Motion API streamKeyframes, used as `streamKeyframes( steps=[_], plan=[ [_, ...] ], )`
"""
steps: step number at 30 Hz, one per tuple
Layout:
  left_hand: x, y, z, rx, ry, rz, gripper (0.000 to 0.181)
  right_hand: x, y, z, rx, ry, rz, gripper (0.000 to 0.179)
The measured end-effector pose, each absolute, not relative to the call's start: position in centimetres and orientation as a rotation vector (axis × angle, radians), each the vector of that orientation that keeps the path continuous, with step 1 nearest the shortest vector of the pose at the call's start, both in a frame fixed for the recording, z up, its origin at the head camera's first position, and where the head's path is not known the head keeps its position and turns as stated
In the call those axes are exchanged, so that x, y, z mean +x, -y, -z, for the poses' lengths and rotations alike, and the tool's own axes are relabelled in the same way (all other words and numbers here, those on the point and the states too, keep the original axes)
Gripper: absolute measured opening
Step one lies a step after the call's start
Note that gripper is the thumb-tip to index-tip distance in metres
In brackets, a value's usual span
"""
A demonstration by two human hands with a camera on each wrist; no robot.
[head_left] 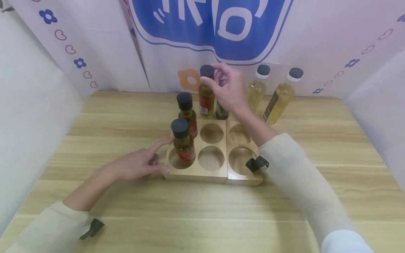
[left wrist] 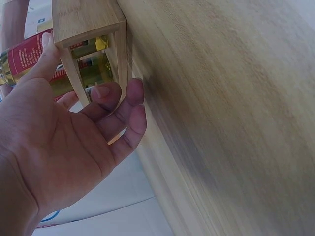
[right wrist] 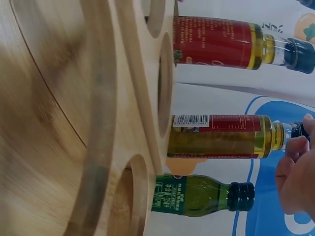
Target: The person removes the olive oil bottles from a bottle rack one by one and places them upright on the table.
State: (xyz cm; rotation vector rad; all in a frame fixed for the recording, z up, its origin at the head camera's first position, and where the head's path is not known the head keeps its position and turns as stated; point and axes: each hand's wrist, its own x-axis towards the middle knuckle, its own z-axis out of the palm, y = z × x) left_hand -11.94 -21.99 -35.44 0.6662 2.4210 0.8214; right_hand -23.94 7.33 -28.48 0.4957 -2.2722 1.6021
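A wood-grain table [head_left: 177, 214] spreads beneath both hands. Beyond them hangs one pale cloth [head_left: 303, 38] bearing a blue sign [head_left: 204, 38]; its big white letters are cut off at the top of the head view, so no word can be read.

Between the hands sits one wooden rack in two blocks: a four-hole block [head_left: 196, 174] nearer the left hand and a two-hole block [head_left: 243, 178] below the right forearm, six holes in all.

The left hand [head_left: 139, 163] is loosely spread and grasps nothing, index finger and thumb touching the rack's left end, the other fingers gently bent. The right hand [head_left: 229, 88] is closed in a pinch on a bottle's cap.

Six bottles show. Three have red labels: a front bottle [head_left: 184, 149] and a back bottle [head_left: 192, 123] stand in the holes beside the left hand, and the pinched bottle [head_left: 206, 100] is upright behind the rack; whether its base touches the table cannot be told. Two clear bottles of yellow oil, one [head_left: 257, 89] and another [head_left: 280, 105] with a dark label, stand right of the right hand. One green bottle [right wrist: 197, 196] is just below that hand, its green label carrying small Chinese characters.

Smallest is one barcode [right wrist: 192, 120] on the pinched bottle, with digits including 926747 003491; the red labels' fine print is too blurred to read.
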Motion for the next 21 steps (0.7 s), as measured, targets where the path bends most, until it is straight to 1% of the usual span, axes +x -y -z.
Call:
streamKeyframes(
  steps=[8,21],
  plan=[
    [-11.9,22.0,35.4,0.658,-2.408,-0.835,0.091,-24.1,-6.8,29.1,0.438,2.398,-1.552,0.05],
    [-11.8,21.9,35.4,0.642,-2.404,-0.825,0.093,-24.7,-6.5,29.8,0.434,2.424,-1.472,0.048]
  ],
)
